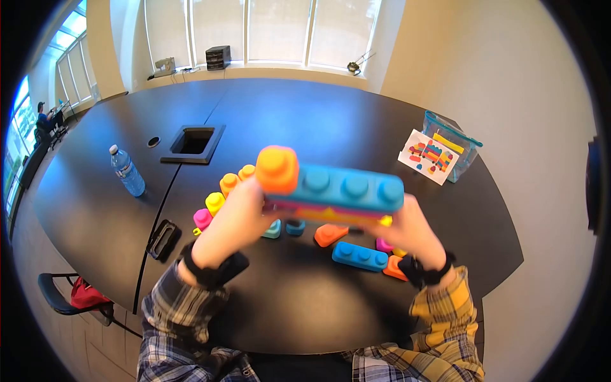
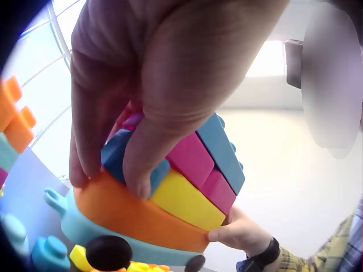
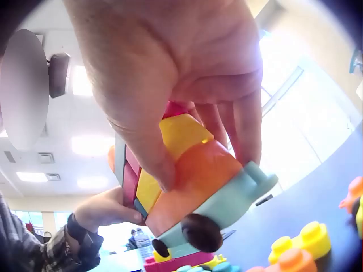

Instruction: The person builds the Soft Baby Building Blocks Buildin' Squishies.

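Note:
Both hands hold up a toy car built of stacked building blocks, above the table. In the head view a long blue block (image 1: 350, 188) and an orange block (image 1: 277, 170) form its top. The left wrist view shows orange, yellow, pink and blue blocks over a light-blue wheeled base (image 2: 65, 218) with dark wheels (image 2: 109, 253). My left hand (image 1: 232, 219) grips one end, its thumb and fingers on the blue and orange blocks. My right hand (image 1: 414, 232) grips the other end, thumb against the orange block (image 3: 195, 181) in the right wrist view.
Loose blocks lie beneath the hands, including a blue three-stud block (image 1: 359, 256) and a yellow block (image 1: 215, 202). A water bottle (image 1: 129, 172) and a black case (image 1: 163, 240) are at left. At right, a picture card (image 1: 429, 158) leans on a clear pouch (image 1: 470, 149). The table has a square opening (image 1: 215, 146).

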`<state>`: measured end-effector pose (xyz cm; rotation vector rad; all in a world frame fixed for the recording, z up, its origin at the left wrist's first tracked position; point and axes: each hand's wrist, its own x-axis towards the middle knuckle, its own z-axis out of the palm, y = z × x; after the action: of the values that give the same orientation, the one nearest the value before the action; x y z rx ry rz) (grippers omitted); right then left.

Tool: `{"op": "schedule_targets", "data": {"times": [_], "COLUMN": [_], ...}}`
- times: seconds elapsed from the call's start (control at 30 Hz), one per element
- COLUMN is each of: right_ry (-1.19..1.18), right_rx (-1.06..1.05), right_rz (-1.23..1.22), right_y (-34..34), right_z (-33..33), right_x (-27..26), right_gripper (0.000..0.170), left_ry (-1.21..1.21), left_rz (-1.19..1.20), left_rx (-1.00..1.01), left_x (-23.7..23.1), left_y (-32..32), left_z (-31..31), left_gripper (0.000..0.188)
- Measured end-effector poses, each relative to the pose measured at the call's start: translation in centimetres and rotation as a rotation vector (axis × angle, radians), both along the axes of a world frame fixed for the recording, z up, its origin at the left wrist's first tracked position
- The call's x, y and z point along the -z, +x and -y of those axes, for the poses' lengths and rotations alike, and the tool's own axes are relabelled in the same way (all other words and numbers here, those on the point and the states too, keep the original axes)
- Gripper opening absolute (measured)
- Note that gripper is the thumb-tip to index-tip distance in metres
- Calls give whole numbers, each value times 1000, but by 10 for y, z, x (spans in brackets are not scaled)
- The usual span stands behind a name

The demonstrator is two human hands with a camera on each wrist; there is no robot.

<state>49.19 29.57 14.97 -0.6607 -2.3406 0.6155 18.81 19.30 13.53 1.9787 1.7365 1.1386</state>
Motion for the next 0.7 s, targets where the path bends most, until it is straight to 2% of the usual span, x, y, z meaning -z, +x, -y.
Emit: {"op": "schedule_targets", "data": {"times": [0.03, 0.07, 0.1, 0.2, 0.4, 0.57, 0.7], "right_ry": [54, -125, -162, -256, -386, -468, -422], "right_rx": [6, 57, 76, 126, 134, 119, 113], "right_rz": [-11, -10, -39, -54, -75, -8, 53], "right_y": [-8, -16, -24, -39, -60, -72, -68], "right_z": [-24, -38, -60, -104, -134, -141, -145], "right_x": [-1, -11, -7, 17, 66, 74, 82], "right_gripper": [55, 56, 57, 61, 66, 65, 65], "left_ry": [5, 44, 83, 108, -49, -101, -83], "left_rz": [-1, 47, 96, 104, 128, 152, 166], "left_rx": [-1, -57, -114, -175, -221, -246, -219], "left_x": [-4, -8, -9, 17, 28, 40, 50], "left_y": [0, 5, 8, -1, -6, -11, -13], "left_z": [-17, -34, -51, -103, -124, -121, -120], "left_gripper": [45, 51, 58, 58, 51, 49, 53]}}
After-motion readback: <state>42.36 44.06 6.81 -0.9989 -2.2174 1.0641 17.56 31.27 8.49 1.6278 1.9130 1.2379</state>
